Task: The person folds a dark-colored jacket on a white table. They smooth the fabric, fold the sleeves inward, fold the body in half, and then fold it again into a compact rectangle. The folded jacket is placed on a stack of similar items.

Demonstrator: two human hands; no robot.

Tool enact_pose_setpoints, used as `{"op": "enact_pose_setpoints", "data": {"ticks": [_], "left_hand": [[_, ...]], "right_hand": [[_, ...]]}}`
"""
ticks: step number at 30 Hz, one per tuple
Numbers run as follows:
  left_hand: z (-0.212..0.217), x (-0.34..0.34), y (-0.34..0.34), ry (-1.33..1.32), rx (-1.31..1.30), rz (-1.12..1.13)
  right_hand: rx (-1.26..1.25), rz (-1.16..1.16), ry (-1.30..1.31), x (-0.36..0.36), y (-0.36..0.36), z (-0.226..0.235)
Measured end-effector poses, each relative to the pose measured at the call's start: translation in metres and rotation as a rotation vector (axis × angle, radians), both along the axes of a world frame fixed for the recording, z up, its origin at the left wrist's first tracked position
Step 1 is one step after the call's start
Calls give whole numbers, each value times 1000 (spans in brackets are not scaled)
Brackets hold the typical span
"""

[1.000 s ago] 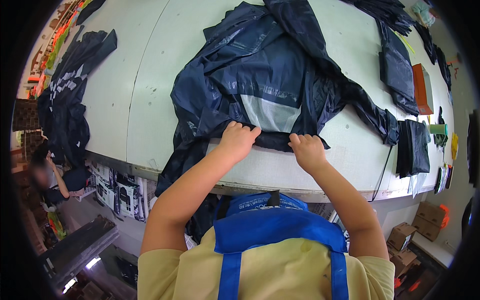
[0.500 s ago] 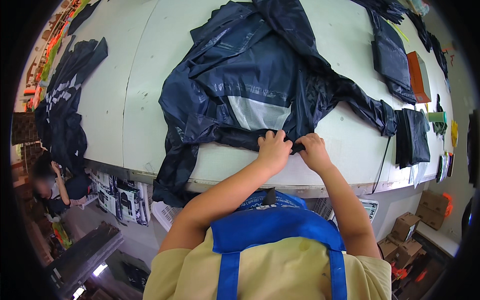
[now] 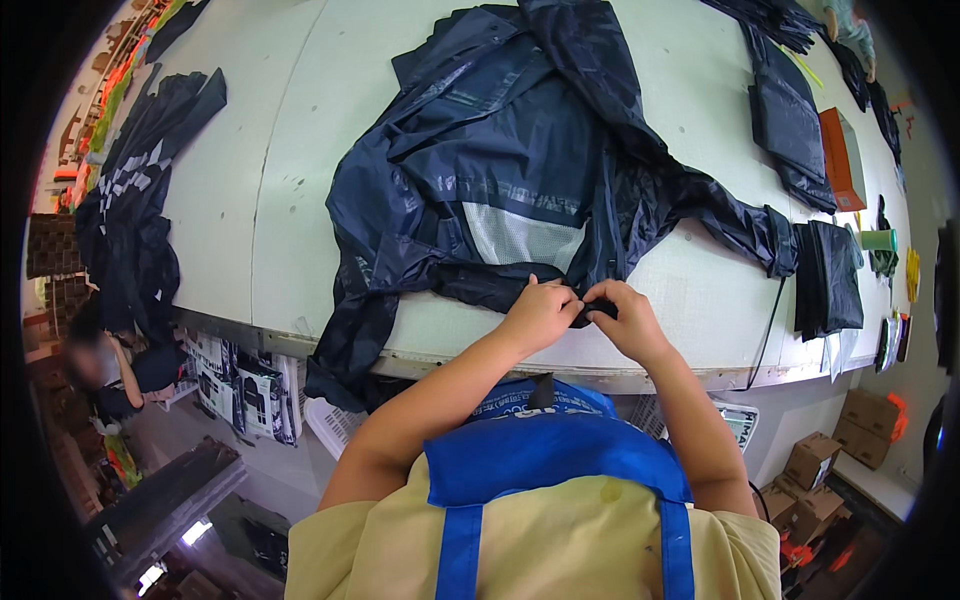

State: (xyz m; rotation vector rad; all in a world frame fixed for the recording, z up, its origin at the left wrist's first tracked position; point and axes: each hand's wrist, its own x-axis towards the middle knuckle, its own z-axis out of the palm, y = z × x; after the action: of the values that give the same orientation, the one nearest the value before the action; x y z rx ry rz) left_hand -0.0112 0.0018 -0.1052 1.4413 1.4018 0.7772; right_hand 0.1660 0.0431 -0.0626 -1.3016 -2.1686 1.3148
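Note:
A dark navy jacket of thin, shiny fabric lies spread on the pale table in front of me, with a white mesh panel showing near its lower edge. My left hand is closed on the edge of the jacket, below the mesh. Right beside it, my right hand pinches the same edge between thumb and fingers. The two hands almost touch, and a small dark bunch of fabric shows between them. One sleeve stretches to the right across the table, while another part hangs over the front edge at left.
Folded dark garments lie at the right, near an orange box and a green roll. More dark clothing is heaped at the far left. A person is beyond the table's left end. Cartons stand at lower right.
My hands have drawn closer together, the right moving slightly down and left with its fingers curled in. The jacket's edge between them has come a little nearer to me.

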Motion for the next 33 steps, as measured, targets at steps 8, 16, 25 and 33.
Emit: {"op": "enact_pose_setpoints", "data": {"ticks": [8, 16, 25, 33], "left_hand": [[13, -2, -15, 269, 298, 91], [10, -110, -32, 821, 334, 483], [-1, -192, -118, 1015, 156, 554], [23, -220, -125, 94, -631, 435]], "right_hand": [[472, 123, -193, -4, -17, 5], [526, 23, -245, 42, -17, -9], [265, 6, -392, 94, -10, -24], [218, 92, -756, 52, 27, 23]]}}
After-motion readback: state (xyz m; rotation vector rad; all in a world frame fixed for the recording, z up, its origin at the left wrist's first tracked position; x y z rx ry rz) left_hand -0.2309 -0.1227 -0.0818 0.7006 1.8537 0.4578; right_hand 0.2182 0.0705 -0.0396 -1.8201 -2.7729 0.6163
